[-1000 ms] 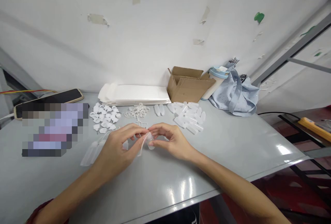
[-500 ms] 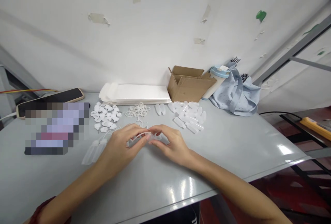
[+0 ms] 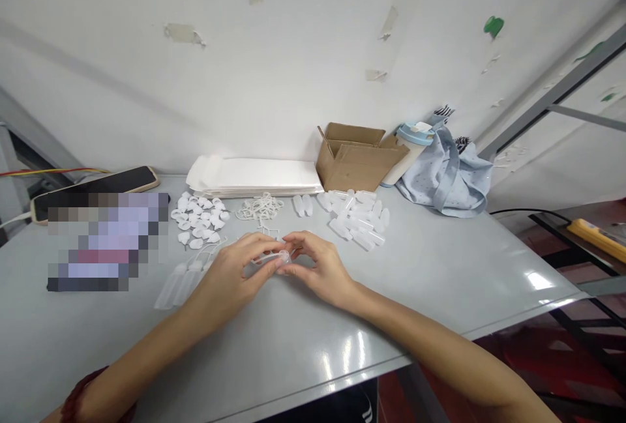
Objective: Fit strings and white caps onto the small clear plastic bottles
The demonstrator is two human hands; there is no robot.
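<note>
nearest, two bare forearms reach in over the near edge of a glossy grey desk [image 3: 274, 345], the left one with a dark red cuff [image 3: 98, 393]. the hands meet above the desk's middle: the left hand [image 3: 239, 266] and the right hand [image 3: 317, 268] are both pinched, thumb and fingers, on a small translucent plastic piece [image 3: 285, 257] between them. a thin white cord [image 3: 265, 258] runs from it toward the left palm; the fingers hide how the two join.

beside the left wrist lie translucent tubes with white cord loops [image 3: 171, 287]. toward the left edge is a pixelated, unreadable shape [image 3: 107, 240].

further back, left to right, sit a pile of small white plastic caps [image 3: 198, 221], a tangle of off-white cord [image 3: 259, 208], two translucent capsules side by side [image 3: 302, 206] and a heap of clear tubes [image 3: 359, 222].

along the far edge, against a white wall [image 3: 313, 51], are a black phone in a beige case [image 3: 112, 182] near the far left corner, a stack of flat white cartons [image 3: 264, 175], an open brown cardboard box [image 3: 359, 167], a white cup with a blue lid [image 3: 411, 146] and a pale blue cloth bag [image 3: 445, 178].
</note>
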